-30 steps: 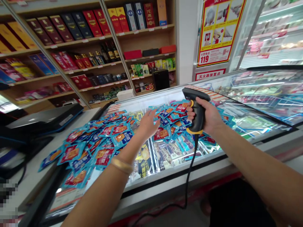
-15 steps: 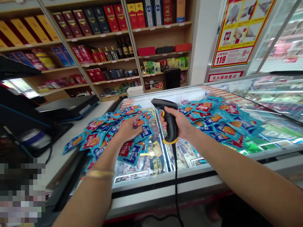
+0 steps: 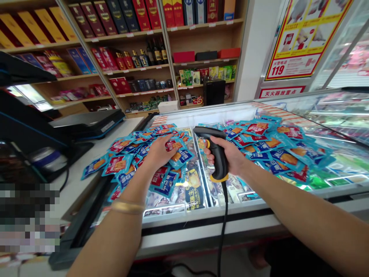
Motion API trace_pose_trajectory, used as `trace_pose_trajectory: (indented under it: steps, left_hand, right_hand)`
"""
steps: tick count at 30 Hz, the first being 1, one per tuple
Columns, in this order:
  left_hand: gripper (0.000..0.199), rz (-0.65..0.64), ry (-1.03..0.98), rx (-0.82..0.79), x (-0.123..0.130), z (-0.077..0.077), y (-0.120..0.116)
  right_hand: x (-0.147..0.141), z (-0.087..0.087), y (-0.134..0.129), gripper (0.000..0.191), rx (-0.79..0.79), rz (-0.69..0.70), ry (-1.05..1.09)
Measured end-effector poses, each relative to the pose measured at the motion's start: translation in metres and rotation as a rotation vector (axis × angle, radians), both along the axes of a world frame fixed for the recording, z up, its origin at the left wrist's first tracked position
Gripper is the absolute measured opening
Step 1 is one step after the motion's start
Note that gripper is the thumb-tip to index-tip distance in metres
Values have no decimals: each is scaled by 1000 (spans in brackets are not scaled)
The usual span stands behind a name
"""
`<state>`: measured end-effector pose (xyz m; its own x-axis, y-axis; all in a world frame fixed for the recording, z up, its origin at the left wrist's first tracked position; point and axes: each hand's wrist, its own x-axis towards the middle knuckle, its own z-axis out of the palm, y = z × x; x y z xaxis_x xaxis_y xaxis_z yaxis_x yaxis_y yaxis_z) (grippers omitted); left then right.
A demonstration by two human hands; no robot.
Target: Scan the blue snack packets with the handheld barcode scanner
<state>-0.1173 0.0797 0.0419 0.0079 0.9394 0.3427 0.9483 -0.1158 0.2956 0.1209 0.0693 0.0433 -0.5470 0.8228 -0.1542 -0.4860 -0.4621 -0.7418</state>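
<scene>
Left hand (image 3: 157, 154): open, palm down on the blue snack packets (image 3: 123, 161).
Right hand (image 3: 227, 156): closed around my black corded barcode scanner (image 3: 219, 159), just one.
Packets: dozens, too many to count, in two loose heaps on the chest freezer (image 3: 213, 227).
Progress: all still lie spread out.
Far: wooden shelves (image 3: 201, 60).

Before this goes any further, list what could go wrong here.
The loose packets heaped across the chest freezer and white counter could slide to the floor, especially under the left hand. The cord of the barcode scanner, held in the right hand, hangs down the freezer front and might snag.
</scene>
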Motion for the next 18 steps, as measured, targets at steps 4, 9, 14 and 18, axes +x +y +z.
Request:
trace_pose_trajectory:
  steps: [4,9,14,18]
  left_hand:
    - [55,-34,-9,74,-2,-2,1]
    - [58,-3,31,36,-5,-6,5]
    - [56,-31,157,-33,-3,-4,4]
    - [58,-31,215,-10,-1,1,-1]
  right_hand:
    - [0,-1,0,21,16,5,7]
    - [0,-1,0,21,21,15,8]
    - [-1,-1,1,22,20,28,11]
    - [0,-3,1,21,13,29,4]
